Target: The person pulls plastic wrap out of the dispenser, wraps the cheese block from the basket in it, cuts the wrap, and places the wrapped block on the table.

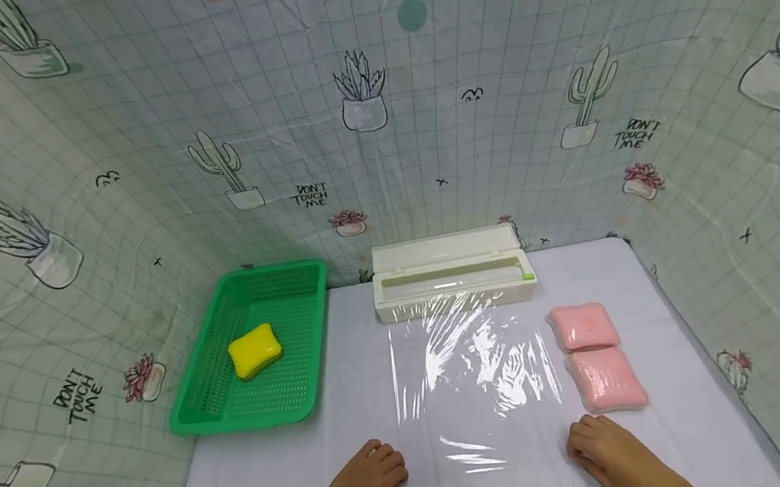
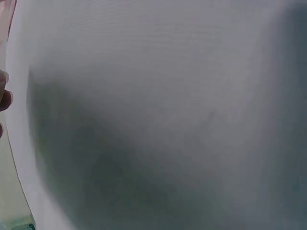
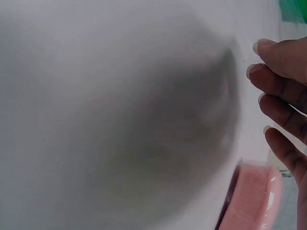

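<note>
A sheet of clear cling film [image 1: 476, 371] runs from a white cling film dispenser box [image 1: 455, 299] toward the front of the table, shining with glare. My left hand [image 1: 369, 474] is low by the sheet's near left side, fingers loosely bent; only its fingertips [image 2: 5, 98] show in the left wrist view. Near the sheet's right side is my right hand [image 1: 609, 453], just in front of two pink pillow-shaped sponges [image 1: 607, 379] with a glossy surface. In the right wrist view its fingers [image 3: 283, 112] are relaxed and spread, with nothing visible between them.
A green plastic basket [image 1: 318, 335] on the left holds one yellow sponge [image 1: 255, 351]. The dispenser's lid [image 1: 443, 248] stands raised against the patterned cloth [image 1: 425, 161] that walls the table at the back and sides. White cloth [image 1: 269, 463] covers the table.
</note>
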### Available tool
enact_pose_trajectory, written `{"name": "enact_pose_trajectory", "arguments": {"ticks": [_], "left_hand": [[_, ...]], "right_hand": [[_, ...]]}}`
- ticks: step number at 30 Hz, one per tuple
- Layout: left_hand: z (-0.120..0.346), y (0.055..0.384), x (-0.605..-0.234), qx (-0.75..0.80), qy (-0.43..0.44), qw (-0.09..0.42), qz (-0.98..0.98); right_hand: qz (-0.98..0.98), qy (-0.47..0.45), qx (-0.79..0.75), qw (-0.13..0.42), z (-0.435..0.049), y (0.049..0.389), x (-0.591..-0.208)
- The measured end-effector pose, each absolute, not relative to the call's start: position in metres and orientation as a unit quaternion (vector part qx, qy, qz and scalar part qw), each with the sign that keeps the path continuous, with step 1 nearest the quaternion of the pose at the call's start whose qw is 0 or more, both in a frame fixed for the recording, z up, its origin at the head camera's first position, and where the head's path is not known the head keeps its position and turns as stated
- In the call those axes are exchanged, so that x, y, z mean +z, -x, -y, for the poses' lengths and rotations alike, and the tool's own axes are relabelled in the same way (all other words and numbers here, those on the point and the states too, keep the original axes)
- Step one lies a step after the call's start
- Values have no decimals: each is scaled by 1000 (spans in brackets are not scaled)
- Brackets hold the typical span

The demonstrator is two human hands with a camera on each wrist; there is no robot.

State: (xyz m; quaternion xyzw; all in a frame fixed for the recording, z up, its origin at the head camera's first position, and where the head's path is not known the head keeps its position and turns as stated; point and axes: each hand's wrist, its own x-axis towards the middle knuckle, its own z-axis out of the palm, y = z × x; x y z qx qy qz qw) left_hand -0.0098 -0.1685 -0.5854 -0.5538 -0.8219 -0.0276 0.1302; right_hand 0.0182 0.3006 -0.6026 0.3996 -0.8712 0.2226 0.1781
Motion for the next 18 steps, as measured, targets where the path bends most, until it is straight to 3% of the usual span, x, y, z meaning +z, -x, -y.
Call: {"name": "enact_pose_trajectory", "arguments": {"ticks": [7, 18], "left_hand": [[167, 6, -587, 0, 554, 134, 822], [165, -3, -592, 26, 540, 144, 829]], "right_hand": [[877, -395, 217, 169, -298, -24, -611], [881, -365, 225, 200, -297, -36, -620]]}}
